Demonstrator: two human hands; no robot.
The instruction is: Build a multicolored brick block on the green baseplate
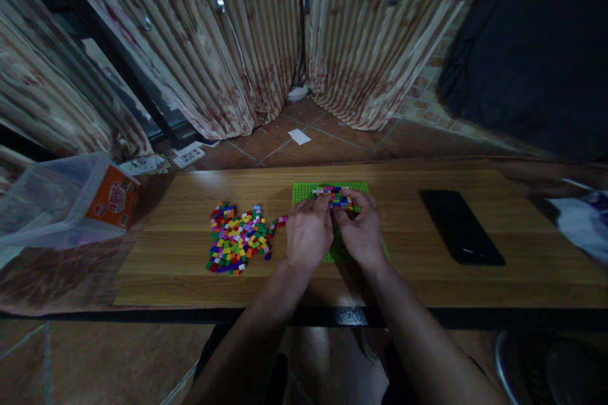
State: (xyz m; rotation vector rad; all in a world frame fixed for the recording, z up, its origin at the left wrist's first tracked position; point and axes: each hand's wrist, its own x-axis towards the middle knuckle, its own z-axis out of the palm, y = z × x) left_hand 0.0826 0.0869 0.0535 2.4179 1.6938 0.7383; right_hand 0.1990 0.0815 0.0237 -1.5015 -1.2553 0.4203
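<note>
A green studded baseplate (pixel 304 192) lies on the wooden table, partly covered by my hands. Colourful building bricks (pixel 341 200) are joined in a cluster on its far part. My left hand (pixel 310 234) is closed at the left side of this cluster, its fingers bent and pressed together; its fingertips are partly hidden. From the right, my right hand (pixel 361 228) grips the same bricks, with its thumb on the near side and its index finger on the far side. To the left of my hands spreads a pile of loose bricks (pixel 240 237) in many colours.
On the right of the table (pixel 161 266) lies a black phone-like slab (pixel 460 226). A clear plastic bin (pixel 61 196) with an orange label stands beyond the left end. Striped curtains (pixel 266 38) hang behind, and papers (pixel 189 155) lie on the tiled floor.
</note>
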